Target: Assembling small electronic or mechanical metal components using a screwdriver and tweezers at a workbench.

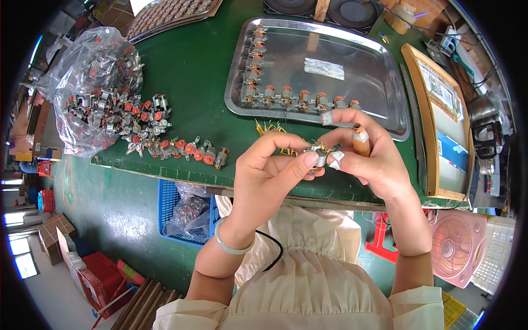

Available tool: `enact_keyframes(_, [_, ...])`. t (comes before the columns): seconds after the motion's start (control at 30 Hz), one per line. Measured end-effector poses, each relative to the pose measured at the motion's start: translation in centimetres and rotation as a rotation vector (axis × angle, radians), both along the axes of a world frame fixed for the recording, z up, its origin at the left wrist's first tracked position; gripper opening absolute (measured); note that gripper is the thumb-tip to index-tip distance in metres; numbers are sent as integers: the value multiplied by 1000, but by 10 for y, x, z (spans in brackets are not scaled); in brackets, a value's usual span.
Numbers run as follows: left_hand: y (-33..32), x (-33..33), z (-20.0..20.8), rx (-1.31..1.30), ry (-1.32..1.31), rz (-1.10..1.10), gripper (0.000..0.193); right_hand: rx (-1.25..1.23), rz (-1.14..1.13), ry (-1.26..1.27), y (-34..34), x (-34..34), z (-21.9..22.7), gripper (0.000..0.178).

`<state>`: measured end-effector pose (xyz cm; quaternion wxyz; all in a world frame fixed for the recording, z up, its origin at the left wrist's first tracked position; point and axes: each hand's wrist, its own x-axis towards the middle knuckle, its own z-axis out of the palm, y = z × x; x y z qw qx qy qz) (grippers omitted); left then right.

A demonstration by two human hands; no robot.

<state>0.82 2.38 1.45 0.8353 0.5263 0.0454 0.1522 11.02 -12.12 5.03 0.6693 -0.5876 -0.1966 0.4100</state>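
My left hand [263, 171] pinches a small silver electric motor [319, 159] between thumb and fingers above the table's front edge. White tape is wrapped on fingers of my right hand [382, 162], whose thumb and fingertip close at the motor's right side. A thin metal tool, seemingly tweezers [345, 125], lies in the right hand's fingers; most of it is hidden. Just behind the left fingers are several thin gold-coloured metal parts [268, 128]. Farther back, a shiny metal tray [363, 82] carries similar motors [286, 96], standing in a column at its left and a row along its front.
On the left, a clear plastic bag [82, 60] spills many motors [159, 118] onto the green table [187, 71]. A wooden-framed board [440, 121] stands at the right. Black round fans [355, 14] sit at the back. Below are a blue crate [168, 212] and a pink fan [456, 245].
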Motion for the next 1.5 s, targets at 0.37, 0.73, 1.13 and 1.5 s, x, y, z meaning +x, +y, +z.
enact_keyframes(0.37, [-6, 3, 6, -5, 41, 71, 15, 114, -124, 80, -2, -9, -9, 47])
enact_keyframes(0.73, [-8, 5, 7, -72, 35, -32, 17, 116, -155, -88, -9, -8, -18, 38])
enact_keyframes(1.13, [-2, 4, 5, -25, 79, 28, 28, -225, -361, -495, -37, -6, -12, 25])
enact_keyframes(1.5, [-10, 7, -2, 89, -55, 174, 30, 207, -189, -326, -41, -37, -31, 36])
